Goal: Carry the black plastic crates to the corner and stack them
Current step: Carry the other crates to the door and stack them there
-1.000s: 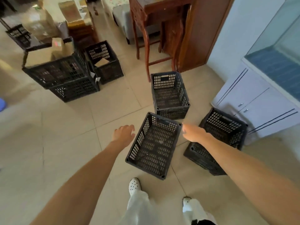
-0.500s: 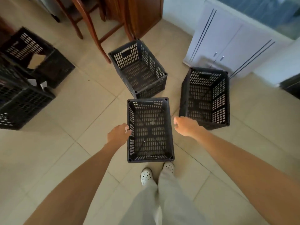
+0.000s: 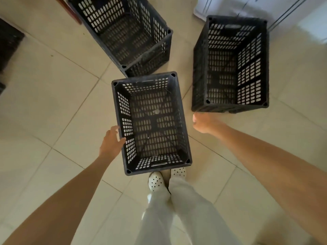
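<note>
Three empty black perforated plastic crates stand on the tiled floor. The nearest crate [image 3: 177, 110] is right in front of my feet. My left hand [image 3: 111, 141] is at its left rim with the fingers spread, and the thumb lies over the rim. My right hand [image 3: 203, 122] hovers a short way right of this crate, fingers loosely curled, holding nothing. A second crate [image 3: 166, 38] stands behind the nearest one, to the upper left. A third, taller-looking crate [image 3: 200, 71] is at the right.
A white cabinet [image 3: 247, 6] stands behind the right crate. A brown wooden leg [image 3: 68, 10] is at the top left. The edge of another dark crate [image 3: 8, 43] shows at the far left. My white perforated shoes [image 3: 157, 181] touch the nearest crate's front.
The view has tilted further down and come closer to the crates. My left hand has settled on the near crate's left rim; my right hand has stayed just right of it.
</note>
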Demonstrator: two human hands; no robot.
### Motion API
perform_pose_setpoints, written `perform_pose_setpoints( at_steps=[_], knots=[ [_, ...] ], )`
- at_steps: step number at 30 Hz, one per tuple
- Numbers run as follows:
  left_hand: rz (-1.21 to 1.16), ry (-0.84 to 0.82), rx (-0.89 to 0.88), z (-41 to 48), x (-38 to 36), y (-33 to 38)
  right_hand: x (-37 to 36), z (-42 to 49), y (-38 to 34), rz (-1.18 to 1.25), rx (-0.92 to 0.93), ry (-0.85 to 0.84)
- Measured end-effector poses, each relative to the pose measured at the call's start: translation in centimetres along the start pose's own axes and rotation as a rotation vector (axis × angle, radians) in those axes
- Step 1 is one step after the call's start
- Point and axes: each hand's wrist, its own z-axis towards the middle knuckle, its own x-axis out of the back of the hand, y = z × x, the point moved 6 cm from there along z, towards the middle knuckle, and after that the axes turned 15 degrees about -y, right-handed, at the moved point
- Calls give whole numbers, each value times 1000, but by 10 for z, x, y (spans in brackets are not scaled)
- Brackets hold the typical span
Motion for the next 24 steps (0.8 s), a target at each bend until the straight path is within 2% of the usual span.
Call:
perform_pose_setpoints(
  at_steps=[4,7,10,12,16,20,24],
  knots=[
    [-96,-32,75,55,-34,-37,-38,66,4,64,-28,-62],
    [-150,-20,59,89,-51,-53,-61,106,9,110,-105,-33],
    [-255,45,35,112,-58,-57,-78,133,12,189,-143,-1],
    [-353,121,59,122,-60,-57,-83,149,11,332,-104,39],
    [-460,210,128,134,-54,-62,-78,163,6,633,-66,175],
    [-442,168,179,135,-46,-55,-66,163,12,688,-118,91],
    [-404,176,141,111,-24,-43,-54,139,9,659,-96,107]
  ],
)
